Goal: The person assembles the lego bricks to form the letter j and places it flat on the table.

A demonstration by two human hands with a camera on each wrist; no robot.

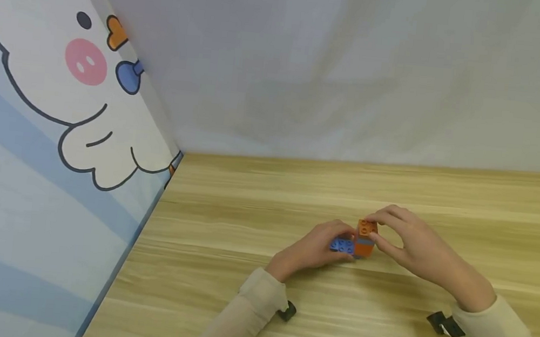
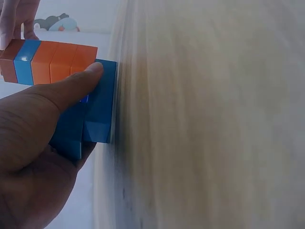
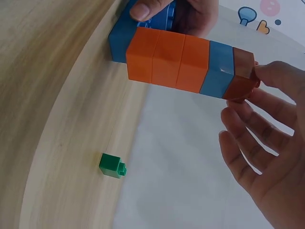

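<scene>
A small tower of toy building blocks point(image 3: 167, 59) stands on blue blocks point(image 2: 100, 107) that lie flat on the table. Its column has several orange blocks, then a blue one, with a brownish-orange block point(image 3: 240, 71) on top. My left hand point(image 1: 313, 244) holds the blue base blocks, its thumb pressed near the foot of the column. From the other side my right hand point(image 1: 418, 248) pinches the top block between thumb and forefinger. The other right fingers are spread loosely, as seen in the right wrist view.
A single green block point(image 3: 112, 165) lies on the wooden table point(image 1: 228, 197), apart from the tower. Behind the table hangs a pale wall sheet point(image 1: 308, 74). A panel with a cartoon animal point(image 1: 31, 59) borders the left side.
</scene>
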